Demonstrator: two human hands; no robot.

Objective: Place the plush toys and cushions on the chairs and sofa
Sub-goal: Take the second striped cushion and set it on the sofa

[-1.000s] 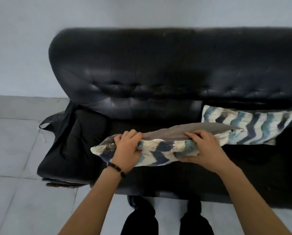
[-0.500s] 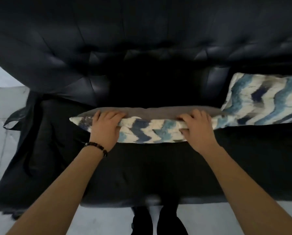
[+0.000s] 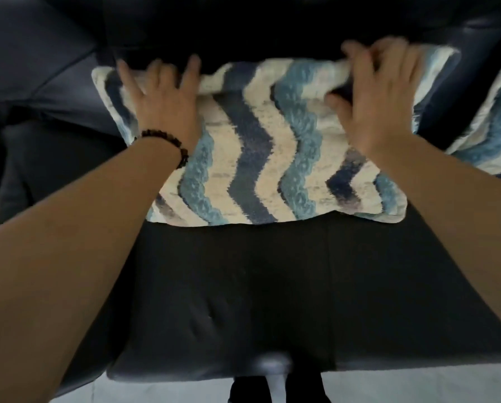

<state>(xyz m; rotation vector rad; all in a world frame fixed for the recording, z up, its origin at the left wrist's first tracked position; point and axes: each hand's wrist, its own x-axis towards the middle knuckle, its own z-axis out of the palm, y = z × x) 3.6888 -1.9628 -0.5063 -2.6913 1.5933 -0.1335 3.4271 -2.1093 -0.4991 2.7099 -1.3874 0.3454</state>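
Note:
A cushion [image 3: 272,146] with blue, navy and cream zigzag stripes leans against the backrest of the black leather sofa [image 3: 243,286], its lower edge on the seat. My left hand [image 3: 165,103], with a dark bead bracelet at the wrist, lies on the cushion's top left corner with fingers spread. My right hand [image 3: 383,103] grips the bunched top right edge between thumb and curled fingers. A second cushion [image 3: 493,135] of the same pattern stands just to the right, partly cut off by the frame.
The sofa's padded left side [image 3: 40,68] rises at the upper left. Bare black seat lies in front of the cushion. Pale floor tiles [image 3: 417,388] and my dark-clad legs [image 3: 249,391] show below the sofa's front edge.
The cushion went from being held flat above the seat to standing against the backrest with its patterned face toward me. I have leaned in closer, and my left fingers have spread out.

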